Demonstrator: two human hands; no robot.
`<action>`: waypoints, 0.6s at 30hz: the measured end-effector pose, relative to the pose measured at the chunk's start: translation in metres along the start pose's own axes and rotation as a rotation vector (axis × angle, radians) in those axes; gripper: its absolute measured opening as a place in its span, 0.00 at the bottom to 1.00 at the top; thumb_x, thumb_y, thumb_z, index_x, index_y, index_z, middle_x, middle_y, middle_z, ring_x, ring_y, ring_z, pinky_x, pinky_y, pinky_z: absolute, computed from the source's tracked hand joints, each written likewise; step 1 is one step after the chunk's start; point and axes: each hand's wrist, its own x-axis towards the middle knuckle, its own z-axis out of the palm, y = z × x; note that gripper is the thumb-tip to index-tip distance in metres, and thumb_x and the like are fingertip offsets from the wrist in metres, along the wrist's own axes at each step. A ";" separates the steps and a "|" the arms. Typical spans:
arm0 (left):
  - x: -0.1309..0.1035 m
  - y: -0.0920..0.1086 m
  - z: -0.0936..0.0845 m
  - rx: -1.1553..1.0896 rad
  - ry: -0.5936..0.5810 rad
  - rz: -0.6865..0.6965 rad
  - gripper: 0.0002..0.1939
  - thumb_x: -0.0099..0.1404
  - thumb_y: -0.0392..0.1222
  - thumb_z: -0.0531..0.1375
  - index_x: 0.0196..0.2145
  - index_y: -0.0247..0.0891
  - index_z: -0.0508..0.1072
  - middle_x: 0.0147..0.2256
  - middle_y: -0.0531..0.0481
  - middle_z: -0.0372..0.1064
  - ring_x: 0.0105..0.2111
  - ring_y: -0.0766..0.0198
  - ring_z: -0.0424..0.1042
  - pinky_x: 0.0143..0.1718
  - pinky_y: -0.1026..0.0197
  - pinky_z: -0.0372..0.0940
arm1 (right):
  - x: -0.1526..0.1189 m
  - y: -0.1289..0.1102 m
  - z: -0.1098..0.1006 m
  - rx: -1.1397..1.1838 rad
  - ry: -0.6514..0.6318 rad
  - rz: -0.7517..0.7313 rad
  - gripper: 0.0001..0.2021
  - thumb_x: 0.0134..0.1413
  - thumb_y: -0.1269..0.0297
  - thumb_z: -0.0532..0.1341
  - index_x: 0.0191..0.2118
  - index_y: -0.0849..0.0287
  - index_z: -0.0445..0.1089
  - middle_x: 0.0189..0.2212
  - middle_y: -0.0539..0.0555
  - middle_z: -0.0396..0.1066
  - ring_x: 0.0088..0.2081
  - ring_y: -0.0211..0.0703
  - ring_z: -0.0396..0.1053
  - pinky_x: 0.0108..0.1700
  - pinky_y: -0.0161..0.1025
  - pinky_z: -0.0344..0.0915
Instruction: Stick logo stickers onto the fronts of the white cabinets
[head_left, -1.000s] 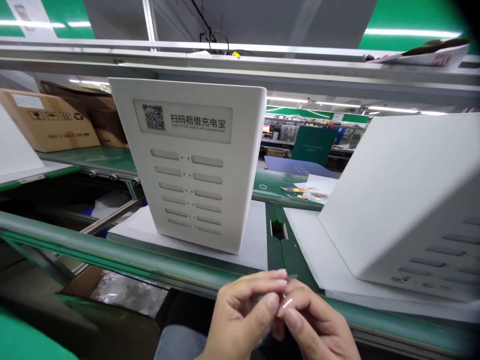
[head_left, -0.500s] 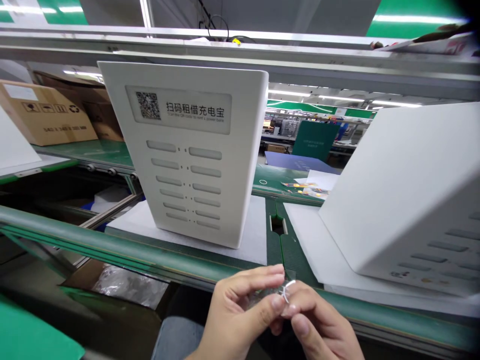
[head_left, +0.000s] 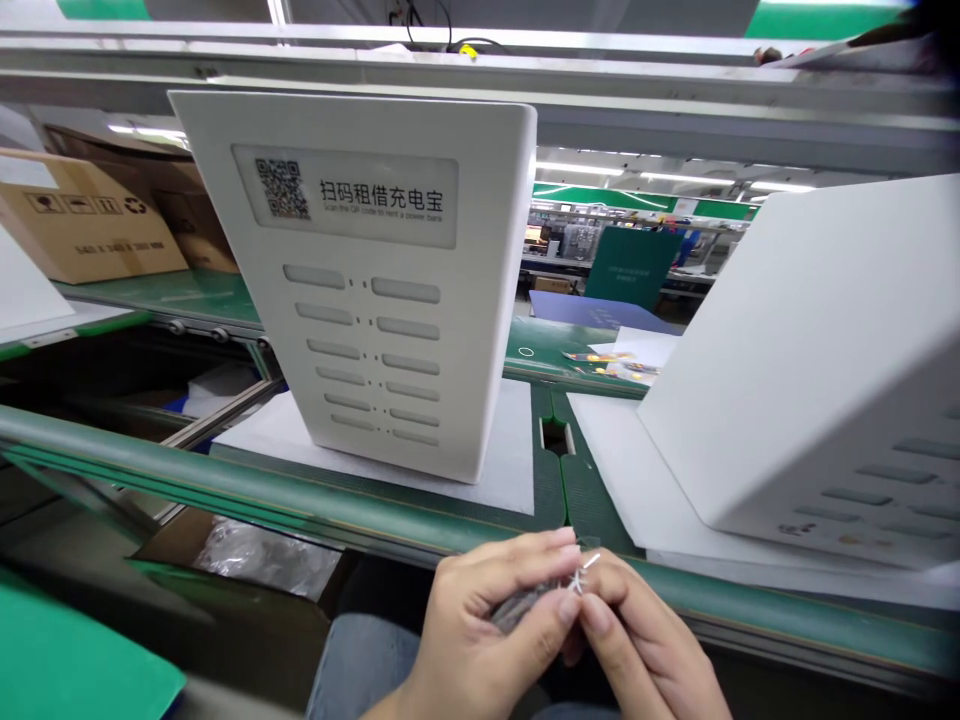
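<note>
**Bench state — both hands on a small twist-tied item below the line**

Power-bank rental cabinet (head_left: 375, 300), white, upright on a foam sheet (head_left: 495, 470) on the green conveyor (head_left: 225, 480); QR label and two columns of slots face the camera. All slots look blank — nothing seen inserted. A second white cabinet (head_left: 810, 370) lies tilted at right on its own foam sheet, apart from the first. Cardboard cartons (head_left: 82, 215) far left, behind the line. A box with clear plastic bags (head_left: 262, 555) sits under the rail, left of the knees.

Left hand (head_left: 487, 625) and right hand (head_left: 637, 640) together at bottom centre, fingertips meeting. Left fingers pinch a small dark bundle (head_left: 525, 603) — probably a coiled cable, too blurred to be sure. Right thumb and forefinger clamp the white twist tie (head_left: 582, 574) at the bundle's end.

Progress, as judged: tie is on the bundle, ends sticking up; whether it is being wound or unwound cannot be told. Bundle is held near the body, well short of either cabinet.
</note>
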 end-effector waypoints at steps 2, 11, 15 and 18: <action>0.000 0.001 0.000 -0.008 0.011 0.022 0.13 0.54 0.30 0.61 0.38 0.41 0.76 0.38 0.50 0.73 0.39 0.67 0.73 0.43 0.72 0.67 | 0.000 0.000 -0.003 0.022 -0.054 0.013 0.12 0.61 0.65 0.48 0.27 0.58 0.60 0.25 0.50 0.61 0.29 0.33 0.62 0.31 0.28 0.61; 0.002 0.002 -0.003 0.112 0.079 0.195 0.13 0.55 0.28 0.60 0.39 0.37 0.75 0.40 0.50 0.72 0.40 0.69 0.72 0.44 0.72 0.68 | -0.005 0.002 -0.003 0.283 -0.050 0.098 0.09 0.58 0.69 0.52 0.38 0.51 0.68 0.31 0.50 0.65 0.29 0.32 0.66 0.30 0.28 0.67; -0.001 -0.001 -0.002 0.299 0.111 0.375 0.12 0.55 0.28 0.61 0.39 0.32 0.73 0.41 0.45 0.72 0.41 0.67 0.72 0.44 0.71 0.68 | -0.006 0.001 -0.004 0.228 -0.017 0.107 0.07 0.57 0.69 0.54 0.35 0.54 0.68 0.29 0.50 0.65 0.27 0.32 0.65 0.29 0.27 0.66; -0.004 -0.003 0.000 0.435 0.139 0.506 0.13 0.55 0.27 0.61 0.39 0.31 0.72 0.42 0.43 0.71 0.40 0.67 0.72 0.44 0.71 0.69 | -0.006 0.001 -0.005 0.189 -0.004 0.131 0.07 0.57 0.67 0.53 0.31 0.58 0.67 0.26 0.51 0.65 0.26 0.33 0.64 0.29 0.28 0.64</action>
